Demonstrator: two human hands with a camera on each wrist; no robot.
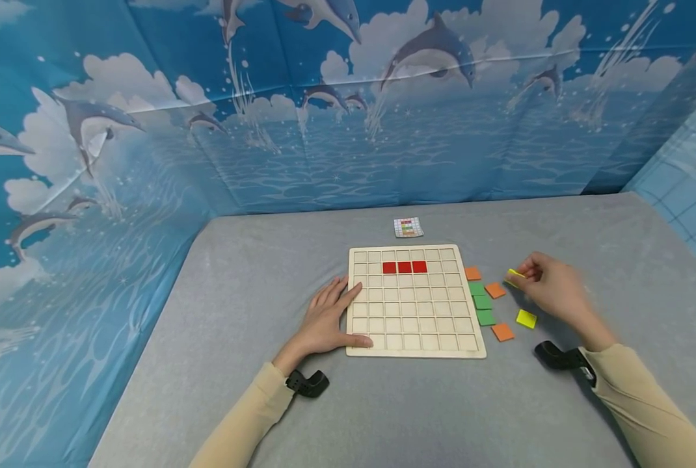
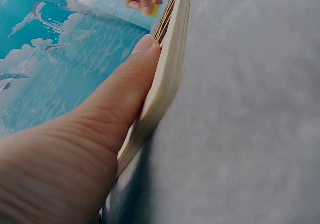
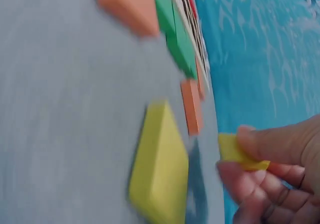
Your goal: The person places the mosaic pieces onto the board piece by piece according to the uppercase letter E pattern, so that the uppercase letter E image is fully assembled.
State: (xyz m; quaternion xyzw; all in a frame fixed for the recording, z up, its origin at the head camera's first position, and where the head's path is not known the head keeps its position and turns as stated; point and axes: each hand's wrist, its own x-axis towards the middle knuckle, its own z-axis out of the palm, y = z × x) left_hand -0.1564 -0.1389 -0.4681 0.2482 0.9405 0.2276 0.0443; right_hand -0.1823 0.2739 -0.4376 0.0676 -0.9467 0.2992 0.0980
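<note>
Yellow is the small square tile (image 1: 515, 277) that the right hand (image 1: 553, 286) pinches between thumb and fingers, a narrow grip closed on this one piece. The tile is to the right of the wooden board (image 1: 418, 312), and the right wrist view shows it lifted above the grey cloth (image 1: 418, 409). The right forearm comes from the lower right corner and points inward to the upper left; the remaining fingers are bent under the thumb.

The left hand (image 1: 324, 318) lies at the left side of the board, with the thumb and the fingers spread wide apart. Its thumb is stretched straight over the near left corner, touching the wood, and the index fingertip rests on the left edge farther up. This hand touches the board only, without grasping any tile. The left forearm rises from the bottom, inclined to the right.

On the board, three red tiles (image 1: 404, 267) fill the middle cells of the second row from the far edge. Just beside the right edge lie three green tiles (image 1: 482, 302) in a line. Three orange tiles (image 1: 503, 332) are around them, and another yellow tile (image 1: 526, 318) lies below the right hand. Beyond the board is a small card (image 1: 408, 227) with a coloured grid.
</note>
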